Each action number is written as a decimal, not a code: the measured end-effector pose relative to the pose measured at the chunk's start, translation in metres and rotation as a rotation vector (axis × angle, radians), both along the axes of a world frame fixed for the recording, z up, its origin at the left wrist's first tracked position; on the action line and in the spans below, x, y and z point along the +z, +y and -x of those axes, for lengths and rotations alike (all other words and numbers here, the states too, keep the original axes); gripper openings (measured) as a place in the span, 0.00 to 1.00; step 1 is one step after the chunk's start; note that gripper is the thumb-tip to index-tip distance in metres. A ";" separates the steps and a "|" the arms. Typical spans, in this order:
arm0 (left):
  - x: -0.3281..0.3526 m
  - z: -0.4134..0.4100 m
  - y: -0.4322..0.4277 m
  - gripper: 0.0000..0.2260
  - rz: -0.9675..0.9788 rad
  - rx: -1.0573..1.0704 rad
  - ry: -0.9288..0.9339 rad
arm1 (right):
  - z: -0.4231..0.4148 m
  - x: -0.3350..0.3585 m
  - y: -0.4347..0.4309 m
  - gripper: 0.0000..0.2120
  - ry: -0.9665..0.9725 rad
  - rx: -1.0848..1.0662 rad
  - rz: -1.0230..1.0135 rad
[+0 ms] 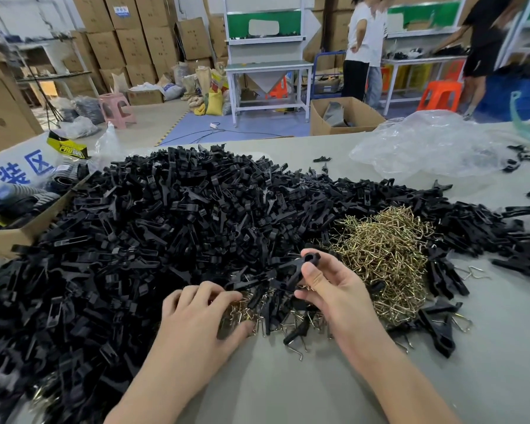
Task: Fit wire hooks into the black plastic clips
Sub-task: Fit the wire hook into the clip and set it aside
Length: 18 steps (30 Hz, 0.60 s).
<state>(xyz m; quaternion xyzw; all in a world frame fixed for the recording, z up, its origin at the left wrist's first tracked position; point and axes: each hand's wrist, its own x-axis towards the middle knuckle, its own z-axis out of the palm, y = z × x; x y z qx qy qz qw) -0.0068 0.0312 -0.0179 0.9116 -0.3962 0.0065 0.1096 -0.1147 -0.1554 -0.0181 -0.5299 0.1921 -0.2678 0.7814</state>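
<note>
One clip (288, 269) diagonal, ring-end up-right | right hand (334, 298) fingers (314, 275) clamp it | left hand (196, 319) unclear

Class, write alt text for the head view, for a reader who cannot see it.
A person's right hand holds a black plastic clip while the left hand touches loose wire hooks. Heaps of black clips and brass-coloured hooks lie on the table.
</note>
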 end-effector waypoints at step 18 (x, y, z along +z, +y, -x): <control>-0.006 0.005 -0.010 0.06 0.546 0.088 0.244 | 0.000 -0.002 -0.001 0.14 -0.014 0.041 -0.007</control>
